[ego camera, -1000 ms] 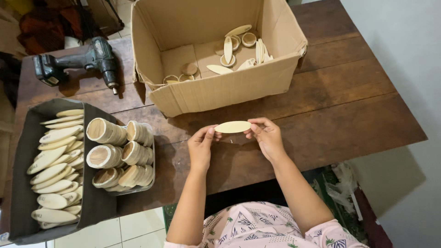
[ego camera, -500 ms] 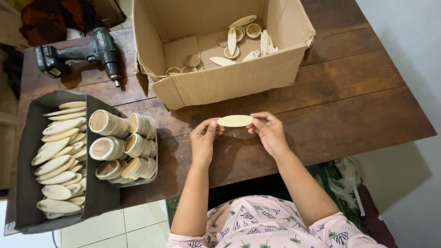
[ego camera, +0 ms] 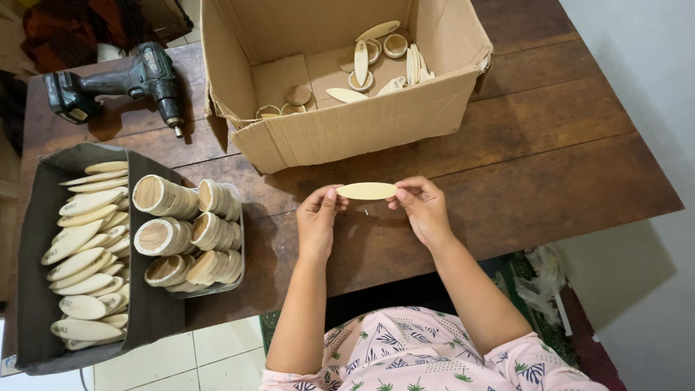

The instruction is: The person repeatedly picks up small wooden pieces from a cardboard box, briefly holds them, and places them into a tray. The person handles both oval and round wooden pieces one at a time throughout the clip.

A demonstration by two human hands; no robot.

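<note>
I hold a pale, flat oval wooden piece (ego camera: 366, 191) level above the dark wooden table (ego camera: 550, 166), between both hands. My left hand (ego camera: 317, 219) pinches its left tip and my right hand (ego camera: 421, 208) pinches its right tip. Just beyond my hands stands an open cardboard box (ego camera: 347, 130) with several oval pieces and small round wooden cups lying inside.
A dark grey fabric bin (ego camera: 32, 289) of stacked oval pieces sits at the left. Beside it a clear tray (ego camera: 239, 239) holds rows of round wooden cups. A cordless drill (ego camera: 123, 76) lies at the far left corner. White wall to the right, tiled floor below.
The hands and the oval piece keep the same hold. The view has shifted slightly, so the box and table sit a little differently in the picture.
</note>
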